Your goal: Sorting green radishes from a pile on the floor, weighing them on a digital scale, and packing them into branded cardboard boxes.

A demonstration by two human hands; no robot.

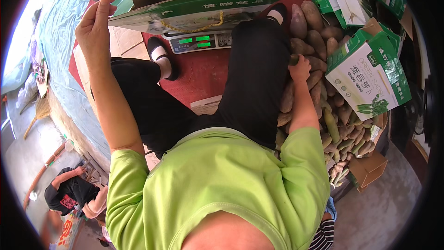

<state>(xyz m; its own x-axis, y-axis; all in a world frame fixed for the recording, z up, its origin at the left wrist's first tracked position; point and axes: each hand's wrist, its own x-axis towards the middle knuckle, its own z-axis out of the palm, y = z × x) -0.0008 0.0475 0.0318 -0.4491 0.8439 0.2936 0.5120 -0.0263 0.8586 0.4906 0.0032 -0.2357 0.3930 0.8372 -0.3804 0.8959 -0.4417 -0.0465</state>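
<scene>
My left hand (95, 30) is raised at the left, its fingers closed on the corner of a green and white cardboard box (185, 16). The box stands open-topped, with a yellow rope handle (199, 27) on its near side; a dark shape inside is hard to make out. Beneath its near side shows a digital scale (199, 41) with lit green displays. Beside my right thigh, my right hand (299, 69) is curled round a dark green radish (294, 59), mostly hidden by the fingers. Next to it lies a heap of radishes (317, 44), purplish-brown and green.
Printed green and white boxes (365, 74) lie at the right beyond the heap. A small open brown carton (368, 170) sits farther back. Red matting (196, 71) covers the floor between my feet. Another person (69, 190) sits at the lower left; blue sheeting (64, 32) spreads along the left.
</scene>
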